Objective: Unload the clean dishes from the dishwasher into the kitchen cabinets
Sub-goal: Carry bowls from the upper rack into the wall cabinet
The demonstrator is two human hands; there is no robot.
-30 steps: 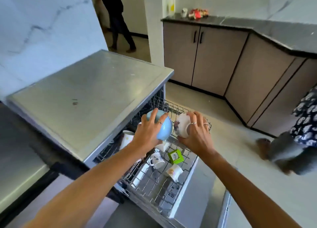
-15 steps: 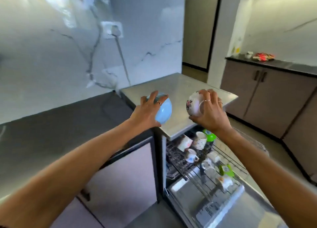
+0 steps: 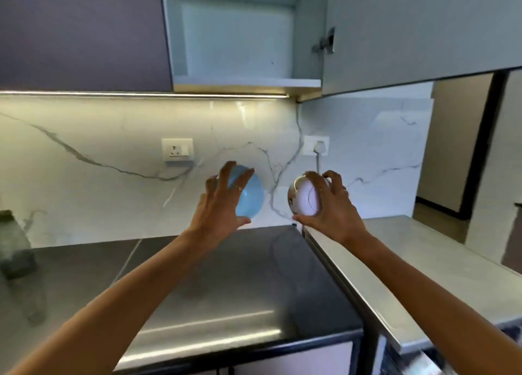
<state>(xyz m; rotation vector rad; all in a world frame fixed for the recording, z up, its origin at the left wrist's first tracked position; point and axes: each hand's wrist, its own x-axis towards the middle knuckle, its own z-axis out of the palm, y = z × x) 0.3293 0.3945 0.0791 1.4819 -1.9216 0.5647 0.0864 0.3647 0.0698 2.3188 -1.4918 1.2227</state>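
My left hand (image 3: 219, 205) grips a light blue bowl (image 3: 250, 195) with fingers curled over its back, held above the dark counter. My right hand (image 3: 329, 209) grips a white bowl with a floral pattern (image 3: 305, 196), its base toward me. Both bowls hang in front of the marble wall, below an open upper cabinet (image 3: 240, 44) whose shelf looks bare. The cabinet door (image 3: 409, 30) stands swung open to the right. Only a sliver of the dishwasher rack shows at the bottom right corner.
A dark glossy counter (image 3: 226, 284) lies under my arms, and the steel dishwasher top (image 3: 418, 264) adjoins it on the right. Two wall sockets (image 3: 177, 150) sit on the marble backsplash. A blurred container (image 3: 14, 244) stands at the far left. A doorway opens at right.
The view swung up from the dishwasher to the wall cabinet. Both hands lifted their bowls from the rack up over the counter toward the open cabinet.
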